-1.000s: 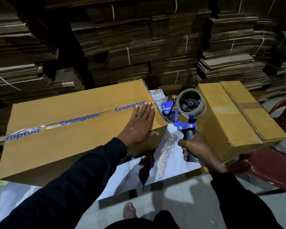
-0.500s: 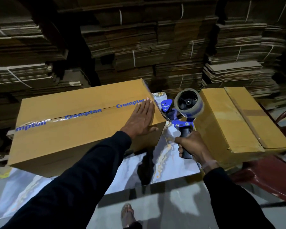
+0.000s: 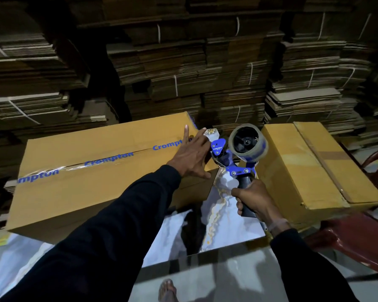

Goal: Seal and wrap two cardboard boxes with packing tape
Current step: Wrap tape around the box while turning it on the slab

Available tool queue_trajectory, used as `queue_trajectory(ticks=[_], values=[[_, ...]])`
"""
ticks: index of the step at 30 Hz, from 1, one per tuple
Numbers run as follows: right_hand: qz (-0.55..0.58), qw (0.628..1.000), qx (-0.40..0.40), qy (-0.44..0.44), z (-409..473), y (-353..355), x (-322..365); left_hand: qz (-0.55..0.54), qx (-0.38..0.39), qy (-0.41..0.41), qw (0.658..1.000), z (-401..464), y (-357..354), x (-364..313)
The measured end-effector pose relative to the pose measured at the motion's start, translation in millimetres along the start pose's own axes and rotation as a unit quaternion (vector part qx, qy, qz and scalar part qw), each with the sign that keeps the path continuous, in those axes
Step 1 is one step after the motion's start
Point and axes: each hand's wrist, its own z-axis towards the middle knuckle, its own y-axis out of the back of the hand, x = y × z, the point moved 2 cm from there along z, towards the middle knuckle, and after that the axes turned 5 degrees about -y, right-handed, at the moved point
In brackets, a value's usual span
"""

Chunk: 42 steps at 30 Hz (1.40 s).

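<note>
Leftmost, the large cardboard box [image 3: 92, 179] lies on a marble-patterned table [image 3: 218, 223], a strip of clear tape printed "Crompton" [image 3: 109, 159] running along its top seam. At the box's right end, the left hand [image 3: 190, 158] rests flat on the lid with fingers straight and spread. Just beside it, the right hand [image 3: 253, 198] grips the black handle of a blue tape dispenser [image 3: 240, 153], roll upright. Farther right, the second cardboard box [image 3: 310, 168] sits on a red plastic chair [image 3: 358, 234].
</note>
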Motion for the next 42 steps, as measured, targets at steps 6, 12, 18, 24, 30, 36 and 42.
queue_trajectory(ticks=[6, 12, 18, 24, 30, 36, 42], values=[[0.031, 0.999, 0.008, 0.016, -2.2, -7.2, 5.5, 0.006, -0.002, 0.036, 0.999, -2.1, 1.9, 5.1], [0.040, 0.999, 0.024, 0.014, -3.0, -7.2, 4.6, 0.014, 0.004, 0.052, 0.999, -3.5, 6.4, 3.3], [0.053, 0.998, 0.014, 0.001, -3.2, -5.4, -10.9, 0.016, 0.013, 0.060, 0.998, -2.4, 4.2, 3.9], [0.068, 0.998, -0.008, -0.015, -7.7, -7.5, -37.3, 0.004, 0.008, 0.066, 0.998, -2.9, 3.6, 3.6], [0.072, 0.997, -0.018, 0.011, -9.9, -13.8, -53.2, -0.012, 0.003, 0.071, 0.997, -5.4, 6.1, 1.8], [0.071, 0.997, -0.012, 0.007, -16.7, -13.2, -68.4, -0.016, 0.017, 0.078, 0.997, -6.2, 6.6, 1.2], [0.123, 0.992, 0.009, 0.013, -6.4, -23.3, -83.7, -0.011, 0.027, 0.078, 0.997, -6.3, 10.5, -2.0]])
